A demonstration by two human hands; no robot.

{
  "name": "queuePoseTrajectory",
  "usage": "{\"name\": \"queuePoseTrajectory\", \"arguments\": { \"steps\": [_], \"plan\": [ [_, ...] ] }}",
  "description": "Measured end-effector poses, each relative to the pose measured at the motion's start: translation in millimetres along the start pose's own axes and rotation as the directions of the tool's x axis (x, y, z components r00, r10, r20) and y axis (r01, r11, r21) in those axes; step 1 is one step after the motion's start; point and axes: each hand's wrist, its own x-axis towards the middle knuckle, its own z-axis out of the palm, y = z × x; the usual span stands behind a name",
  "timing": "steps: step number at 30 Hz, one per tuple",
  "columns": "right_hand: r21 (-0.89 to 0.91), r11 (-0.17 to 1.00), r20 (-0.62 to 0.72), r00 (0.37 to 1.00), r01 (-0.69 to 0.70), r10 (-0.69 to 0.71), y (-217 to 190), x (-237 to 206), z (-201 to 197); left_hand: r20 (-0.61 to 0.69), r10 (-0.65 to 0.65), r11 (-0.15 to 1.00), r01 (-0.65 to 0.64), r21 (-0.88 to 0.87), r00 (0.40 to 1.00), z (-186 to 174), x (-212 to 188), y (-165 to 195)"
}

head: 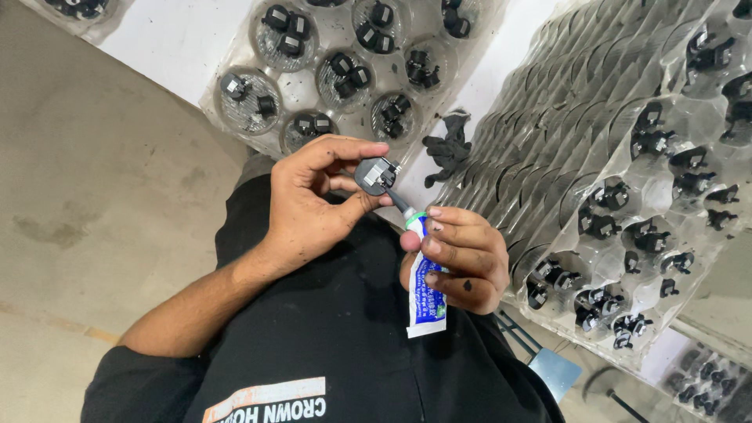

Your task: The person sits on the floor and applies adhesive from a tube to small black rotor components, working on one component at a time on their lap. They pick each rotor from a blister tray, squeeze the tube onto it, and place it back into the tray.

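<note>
View from a head camera looking down at a person's two hands, held close over a black shirt. The left hand [313,200] pinches a small black part [377,175] between thumb and fingers, turned toward the other hand. The right hand [462,258] is closed around a small white and blue tube [425,294] with a green collar and dark nozzle, and the nozzle tip touches the part's lower edge. It looks as though glue is being put on this piece just now; whether any has come out cannot be seen.

As for progress, a clear plastic tray [301,90] at the far centre holds round pockets, each with one or two similar black parts. A much larger run of clear trays [627,180] stretches along the right, many pockets filled with black parts, some rows looking empty. Which parts are glued cannot be told. A loose heap of black pieces [448,149] lies between the trays.

The trays rest on a white table [172,43]. Bare grey concrete floor [94,204] fills the left side
</note>
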Motion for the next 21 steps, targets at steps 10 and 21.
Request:
{"name": "queuePoseTrajectory", "arguments": {
  "steps": [10, 21],
  "plan": [
    [0.05, 0.999, 0.097, 0.995, 0.02, -0.025, 3.6, 0.1, -8.7, -0.001, -0.02, 1.0, 0.02, 0.004, 1.0, -0.5, 1.4, -1.7],
    [0.105, 0.993, 0.059, 0.997, -0.053, 0.047, 7.5, -4.1, -7.5, 0.009, -0.119, 0.984, 0.119, -0.134, 0.993, -3.9, -1.2, -16.8]
  ]
}}
